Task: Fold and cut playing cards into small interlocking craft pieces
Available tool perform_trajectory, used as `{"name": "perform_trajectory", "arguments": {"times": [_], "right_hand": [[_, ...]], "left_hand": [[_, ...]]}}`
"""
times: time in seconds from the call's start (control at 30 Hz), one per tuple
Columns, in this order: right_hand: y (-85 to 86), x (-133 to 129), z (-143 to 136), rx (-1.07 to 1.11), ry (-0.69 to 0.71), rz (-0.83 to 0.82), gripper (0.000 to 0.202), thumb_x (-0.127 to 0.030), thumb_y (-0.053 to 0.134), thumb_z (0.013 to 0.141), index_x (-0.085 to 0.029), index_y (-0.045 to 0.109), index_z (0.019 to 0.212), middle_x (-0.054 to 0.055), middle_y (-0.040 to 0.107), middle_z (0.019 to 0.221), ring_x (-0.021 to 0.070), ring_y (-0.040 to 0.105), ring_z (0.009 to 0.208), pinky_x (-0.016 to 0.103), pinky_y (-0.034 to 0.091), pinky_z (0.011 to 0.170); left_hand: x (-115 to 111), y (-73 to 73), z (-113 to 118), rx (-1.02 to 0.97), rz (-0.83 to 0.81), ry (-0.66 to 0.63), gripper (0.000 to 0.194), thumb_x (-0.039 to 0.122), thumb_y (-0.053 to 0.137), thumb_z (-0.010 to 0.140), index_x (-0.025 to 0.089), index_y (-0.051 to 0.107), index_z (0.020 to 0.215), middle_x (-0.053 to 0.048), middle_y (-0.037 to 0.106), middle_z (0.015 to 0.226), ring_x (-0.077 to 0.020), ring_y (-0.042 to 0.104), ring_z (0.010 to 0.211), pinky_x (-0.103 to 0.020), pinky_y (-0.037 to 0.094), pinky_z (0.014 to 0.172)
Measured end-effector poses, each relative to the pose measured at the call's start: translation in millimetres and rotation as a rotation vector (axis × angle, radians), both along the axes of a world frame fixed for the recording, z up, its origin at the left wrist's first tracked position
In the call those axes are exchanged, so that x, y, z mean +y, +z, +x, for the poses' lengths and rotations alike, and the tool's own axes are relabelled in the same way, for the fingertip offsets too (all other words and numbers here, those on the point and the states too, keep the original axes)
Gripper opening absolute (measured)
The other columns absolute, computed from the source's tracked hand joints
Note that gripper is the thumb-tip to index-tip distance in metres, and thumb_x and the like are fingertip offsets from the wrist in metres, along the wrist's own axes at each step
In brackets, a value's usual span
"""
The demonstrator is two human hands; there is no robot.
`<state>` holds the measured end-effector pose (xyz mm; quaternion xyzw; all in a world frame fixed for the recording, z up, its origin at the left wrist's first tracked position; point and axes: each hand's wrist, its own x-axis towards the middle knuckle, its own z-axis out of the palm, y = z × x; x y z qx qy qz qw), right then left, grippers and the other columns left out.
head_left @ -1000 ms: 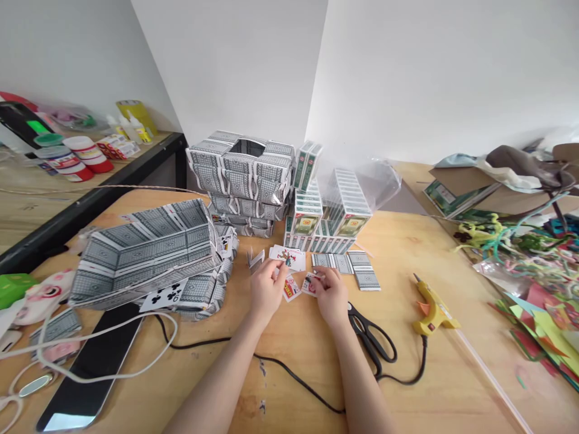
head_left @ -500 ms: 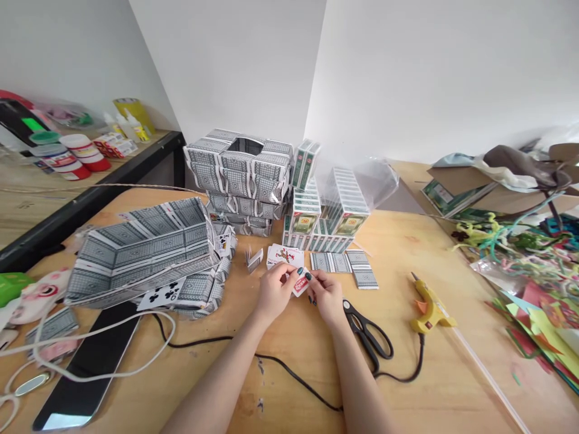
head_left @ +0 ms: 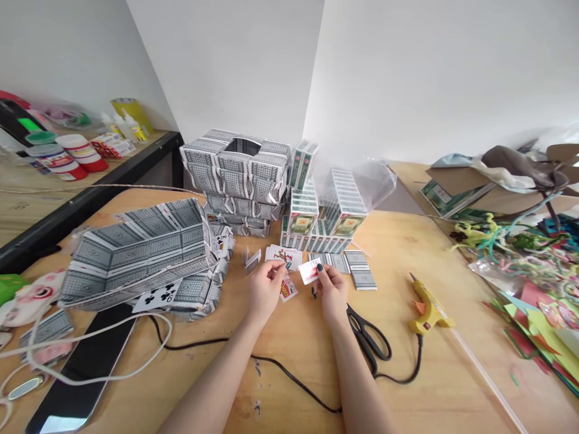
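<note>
A red and yellow printed card (head_left: 288, 289) is pinched in my left hand (head_left: 266, 286), its lower part showing beside the fingers. My right hand (head_left: 332, 288) holds a small white card with red print (head_left: 309, 271) between thumb and fingers. Just beyond the hands lie loose joker cards (head_left: 284, 257) and, to their left, a folded card piece (head_left: 251, 260) standing on edge. Grey-backed cards (head_left: 360, 270) lie in a row to the right. Black scissors (head_left: 368, 337) rest beside my right wrist.
Card-covered boxes (head_left: 239, 169) are stacked behind; an open card tray (head_left: 140, 253) leans at left. Boxed decks (head_left: 346, 223) stand at the back. A yellow glue gun (head_left: 427, 310) lies right, its black cable crossing under my arms. A phone (head_left: 84, 367) lies front left.
My hands have moved apart. The cards that were together between them are now separate, one in each hand.
</note>
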<state>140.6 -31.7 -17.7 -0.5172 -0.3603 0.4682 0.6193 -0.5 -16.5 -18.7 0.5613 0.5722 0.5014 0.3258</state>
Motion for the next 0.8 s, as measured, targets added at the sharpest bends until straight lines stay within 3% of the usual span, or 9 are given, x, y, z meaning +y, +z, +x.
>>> {"name": "perform_trajectory", "arguments": {"times": [0.13, 0.4, 0.6, 0.8], "right_hand": [[1.0, 0, -3, 0.018, 0.020, -0.013, 0.028, -0.044, 0.058, 0.073, -0.017, 0.052, 0.077, -0.005, 0.046, 0.048, 0.0071, 0.039, 0.035, 0.020, 0.030, 0.033], [2.6, 1, -11, 0.088, 0.112, -0.053, 0.026, -0.040, 0.057, 0.071, -0.021, 0.043, 0.083, -0.009, 0.045, 0.047, 0.0066, 0.038, 0.031, 0.017, 0.023, 0.031], [-1.0, 4, -15, 0.107, 0.127, -0.013, 0.023, -0.034, 0.054, 0.072, -0.022, 0.040, 0.087, -0.007, 0.052, 0.051, 0.0070, 0.038, 0.030, 0.018, 0.027, 0.032], [-0.9, -4, -23, 0.096, 0.179, -0.001, 0.020, -0.028, 0.052, 0.075, -0.021, 0.043, 0.092, -0.009, 0.047, 0.044, 0.0062, 0.035, 0.032, 0.016, 0.026, 0.033]], "left_hand": [[-1, 1.6, 2, -0.042, -0.004, -0.074, 0.014, 0.030, 0.050, 0.078, 0.017, 0.057, 0.076, -0.001, 0.063, 0.063, -0.0127, 0.058, 0.057, -0.023, 0.044, 0.058], [0, -1.5, 5, 0.207, 0.058, -0.142, 0.023, 0.015, 0.039, 0.080, 0.019, 0.058, 0.091, -0.004, 0.065, 0.075, -0.0136, 0.057, 0.059, -0.024, 0.041, 0.056], [-4, 8.8, 5, 0.013, 0.070, -0.356, 0.051, 0.005, 0.045, 0.070, 0.021, 0.046, 0.119, -0.008, 0.057, 0.112, -0.0157, 0.058, 0.087, -0.027, 0.047, 0.074], [0, 18.5, -5, -0.194, -0.074, -0.456, 0.043, 0.011, 0.053, 0.069, 0.019, 0.052, 0.111, -0.007, 0.060, 0.106, -0.0166, 0.059, 0.086, -0.030, 0.049, 0.075]]}}
